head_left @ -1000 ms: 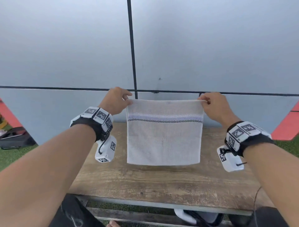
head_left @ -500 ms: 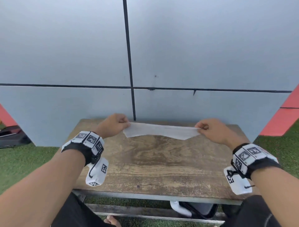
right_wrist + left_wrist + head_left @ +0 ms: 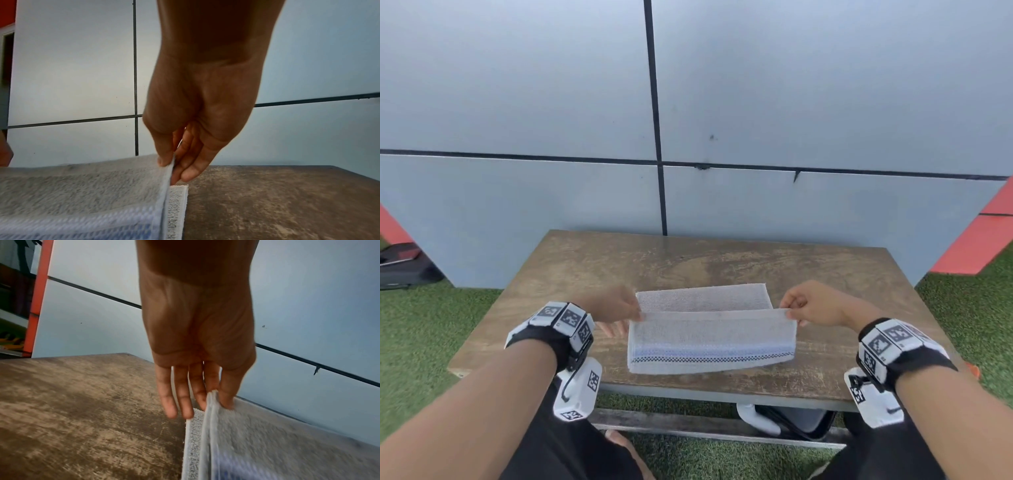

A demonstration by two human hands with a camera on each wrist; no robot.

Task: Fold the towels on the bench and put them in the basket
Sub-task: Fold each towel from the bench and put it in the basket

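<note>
Since a second ago the towel (image 3: 710,337) had come down onto the bench (image 3: 842,294). Left hand (image 3: 616,306) and right hand (image 3: 813,305) each pinched a corner, mid first fold — next, lay the edge flush.

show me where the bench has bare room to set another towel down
Bare wood lies between the towel and the bench's wall-side edge, and at the far left corner. Crowded at the near middle, where the left hand and right hand pinch the towel's corners.
</note>
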